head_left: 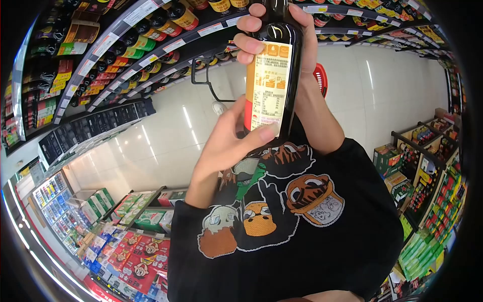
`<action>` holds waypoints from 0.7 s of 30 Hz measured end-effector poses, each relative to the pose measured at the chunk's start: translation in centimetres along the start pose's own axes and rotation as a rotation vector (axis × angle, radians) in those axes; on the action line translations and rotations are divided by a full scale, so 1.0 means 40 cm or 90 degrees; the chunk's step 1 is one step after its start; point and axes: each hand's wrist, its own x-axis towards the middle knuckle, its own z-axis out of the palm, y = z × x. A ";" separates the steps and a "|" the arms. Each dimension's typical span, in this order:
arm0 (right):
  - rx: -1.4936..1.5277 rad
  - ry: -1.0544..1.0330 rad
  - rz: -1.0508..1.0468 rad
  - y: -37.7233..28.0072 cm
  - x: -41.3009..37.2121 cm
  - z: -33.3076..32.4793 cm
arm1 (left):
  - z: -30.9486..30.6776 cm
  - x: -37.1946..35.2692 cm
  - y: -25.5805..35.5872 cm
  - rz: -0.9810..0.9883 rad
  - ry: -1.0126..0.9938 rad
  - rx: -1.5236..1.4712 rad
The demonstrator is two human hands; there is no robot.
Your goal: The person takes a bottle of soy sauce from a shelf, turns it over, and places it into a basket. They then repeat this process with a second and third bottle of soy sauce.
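Observation:
A dark glass bottle (290, 85) with a yellow and red label (271, 83) stands nearly upright in front of my chest, its printed text and small table facing me. Around its lower end, my left hand (239, 138) is closed, with the thumb across the label's bottom edge. My right hand (308, 43) wraps round the upper part from behind; its fingertips show at the left side and its thumb near the neck. The top of the bottle is cut off by the frame edge.
Shelves of bottles (151, 27) with price tags curve across the top and left. A red basket (320, 80) and a black metal frame (206, 83) are beyond my hands, above the pale floor (171, 131). Stocked shelves (427, 151) stand right; red packages (143, 256) lie lower left.

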 end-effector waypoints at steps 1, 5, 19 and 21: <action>0.022 -0.055 0.007 0.003 0.008 -0.010 | 0.000 0.011 -0.009 -0.030 -0.101 -0.164; 0.047 -0.184 0.029 0.008 0.022 -0.015 | 0.027 0.021 -0.020 -0.034 -0.188 -0.284; 0.118 -0.176 0.043 0.017 0.021 -0.036 | 0.055 -0.003 -0.002 -0.067 -0.067 -0.208; 0.128 -0.165 0.048 0.018 0.020 -0.037 | 0.055 -0.004 0.003 -0.072 -0.068 -0.208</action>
